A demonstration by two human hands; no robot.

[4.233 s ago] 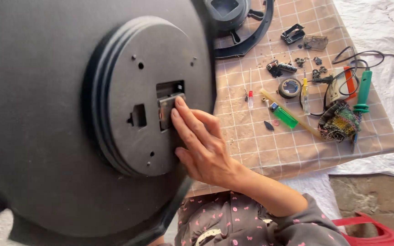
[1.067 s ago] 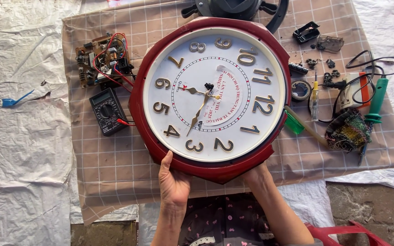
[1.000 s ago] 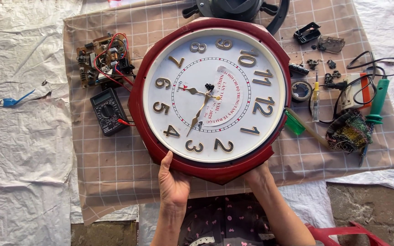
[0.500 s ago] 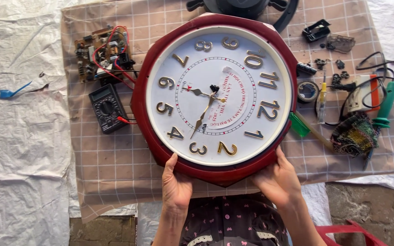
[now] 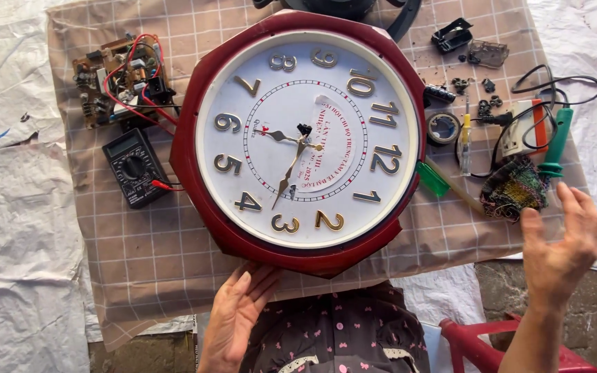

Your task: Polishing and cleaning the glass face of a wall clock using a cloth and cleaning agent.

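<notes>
Right hand (image 5: 560,250) now off the wall clock (image 5: 298,141), raised, fingers spread; left hand (image 5: 238,312) open-fingered under its rim.

Bright even daylight, soft shadows, sharp focus, slight motion blur

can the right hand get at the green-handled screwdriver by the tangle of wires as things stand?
Probably yes. The right hand is open and empty, raised just below the green-handled screwdriver, which lies exposed on the checked cloth. Only the wire tangle sits near its tip; nothing covers the handle.
</notes>
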